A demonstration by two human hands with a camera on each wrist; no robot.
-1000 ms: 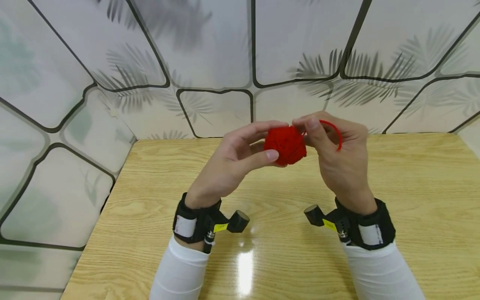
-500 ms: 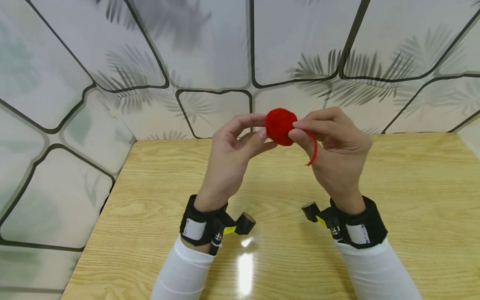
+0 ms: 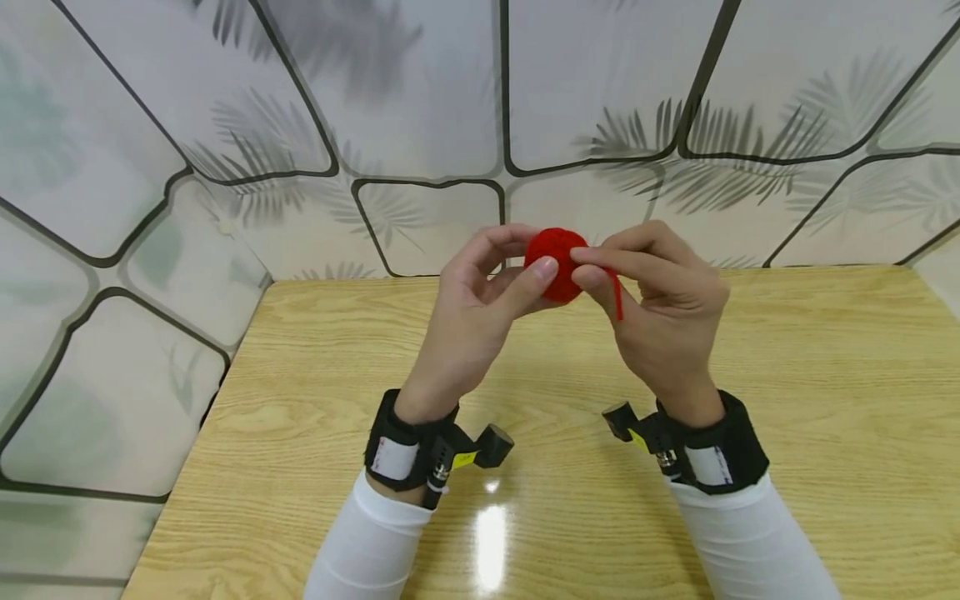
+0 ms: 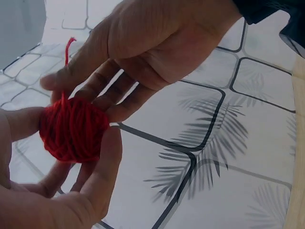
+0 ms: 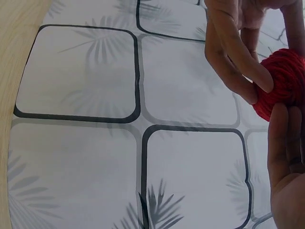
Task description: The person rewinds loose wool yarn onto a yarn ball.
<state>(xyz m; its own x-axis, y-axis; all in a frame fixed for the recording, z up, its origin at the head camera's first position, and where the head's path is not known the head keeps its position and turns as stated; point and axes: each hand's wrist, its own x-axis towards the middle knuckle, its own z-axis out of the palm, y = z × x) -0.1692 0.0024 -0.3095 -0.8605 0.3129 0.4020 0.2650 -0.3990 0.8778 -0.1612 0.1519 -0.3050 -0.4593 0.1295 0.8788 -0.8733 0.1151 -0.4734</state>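
Note:
A small ball of red yarn (image 3: 553,242) is held up above the far edge of the table between both hands. My left hand (image 3: 472,321) grips it from the left, thumb on the near face and fingers around the far side. With thumb and index finger my right hand (image 3: 667,308) pinches the yarn at the ball's right side. A short loose yarn tail (image 3: 619,302) hangs down past the right thumb. The left wrist view shows the wound strands of the yarn ball (image 4: 74,131) and the tail (image 4: 68,50) sticking out beyond the pinching thumb.
Under the hands lies a light wood-grain table (image 3: 315,467) with a bright reflection near its front. A pale wall (image 3: 427,92) with dark outlines and leaf patterns rises behind it and on the left. Black straps with small cameras circle both wrists.
The yarn ball has risen, shifted left and turned in the left hand. My right hand has moved left with it. The looped tail beside the right hand now hangs nearly straight.

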